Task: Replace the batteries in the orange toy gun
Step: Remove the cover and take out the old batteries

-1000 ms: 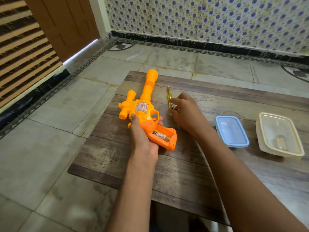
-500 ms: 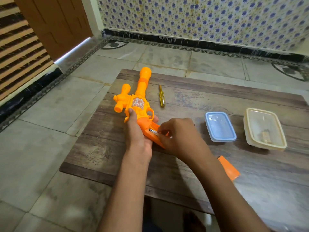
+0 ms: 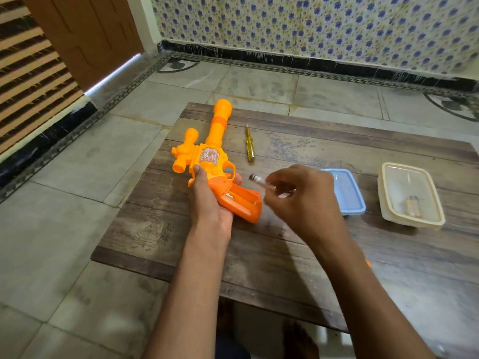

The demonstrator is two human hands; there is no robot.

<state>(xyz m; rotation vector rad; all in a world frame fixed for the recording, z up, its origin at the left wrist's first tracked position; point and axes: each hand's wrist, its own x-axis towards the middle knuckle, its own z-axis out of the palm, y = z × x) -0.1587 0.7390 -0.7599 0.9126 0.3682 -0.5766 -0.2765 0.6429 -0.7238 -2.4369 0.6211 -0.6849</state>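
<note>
The orange toy gun (image 3: pixel 212 156) lies on the wooden table (image 3: pixel 285 255), barrel pointing away, its grip's battery compartment (image 3: pixel 239 199) open with a metal contact showing at one end. My left hand (image 3: pixel 210 203) grips the gun at the base of the handle. My right hand (image 3: pixel 300 200), blurred by motion, pinches a battery (image 3: pixel 256 179) just right of the trigger guard, above the table. A yellow screwdriver (image 3: pixel 250 147) lies to the right of the barrel.
A blue lid (image 3: pixel 347 193) lies right of my right hand. Beyond it stands a cream plastic container (image 3: pixel 388 203) with a small item inside. An orange sliver (image 3: pixel 367 263) peeks out past my right forearm. Tiled floor surrounds the low table.
My right hand left the screwdriver, reached into the open grip, and has now lifted a battery out toward the right. The compartment no longer shows that battery. The left hand stayed on the gun.
</note>
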